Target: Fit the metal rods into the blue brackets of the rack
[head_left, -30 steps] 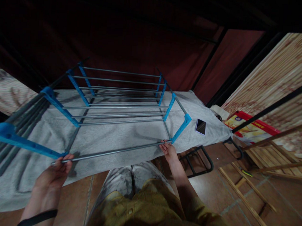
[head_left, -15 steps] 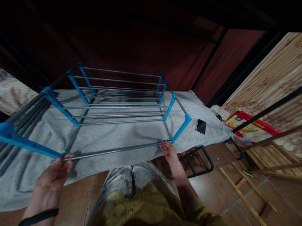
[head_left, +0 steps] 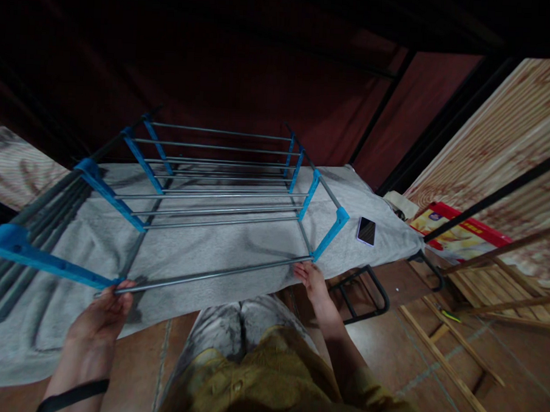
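A rack of grey metal tubes and blue plastic brackets lies on the grey cloth (head_left: 237, 247). Its front metal tube (head_left: 217, 274) runs between the near left bracket (head_left: 49, 262) and the near right bracket (head_left: 331, 234). My left hand (head_left: 101, 314) is closed around the tube's left end, thumb and fingers pinching it just beside the bracket. At the other end, my right hand (head_left: 310, 279) is just below the tube, fingers stretched out and close to it. Whether its fingertips touch the tube I cannot tell.
Several loose grey tubes (head_left: 41, 238) lie at the left. A phone (head_left: 366, 230) rests on the cloth to the right. Beyond are a black metal frame (head_left: 366, 295), a red and yellow box (head_left: 460, 231), a wooden chair (head_left: 503, 286) and a wooden frame piece (head_left: 446, 359) on the tiled floor.
My right hand has drawn slightly down off the tube's right end, its fingers loosened. The left hand keeps its hold, and the rack looks unmoved.
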### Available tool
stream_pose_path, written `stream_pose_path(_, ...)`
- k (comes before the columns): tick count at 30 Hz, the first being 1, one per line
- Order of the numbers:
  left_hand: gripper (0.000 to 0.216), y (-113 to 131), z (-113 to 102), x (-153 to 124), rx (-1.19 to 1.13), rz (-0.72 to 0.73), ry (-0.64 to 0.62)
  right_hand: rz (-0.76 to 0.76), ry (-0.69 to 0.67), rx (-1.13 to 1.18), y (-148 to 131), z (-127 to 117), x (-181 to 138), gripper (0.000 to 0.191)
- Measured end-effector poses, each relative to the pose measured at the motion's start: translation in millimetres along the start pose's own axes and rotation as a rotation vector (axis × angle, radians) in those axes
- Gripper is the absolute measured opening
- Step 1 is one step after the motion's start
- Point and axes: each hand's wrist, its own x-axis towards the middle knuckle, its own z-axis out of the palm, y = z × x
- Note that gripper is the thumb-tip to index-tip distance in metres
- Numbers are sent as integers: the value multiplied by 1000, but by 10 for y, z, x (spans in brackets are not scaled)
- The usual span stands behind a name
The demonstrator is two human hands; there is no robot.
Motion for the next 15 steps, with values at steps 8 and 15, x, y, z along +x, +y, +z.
stream_pose_path(8, 36, 5, 49, -33, 40, -1, 44, -351, 218, -266, -108, -335, 87, 37)
stream_pose_path(15, 34, 41, 157, -212, 25, 7, 86, -430, 135, -381, -97, -254, 112, 37)
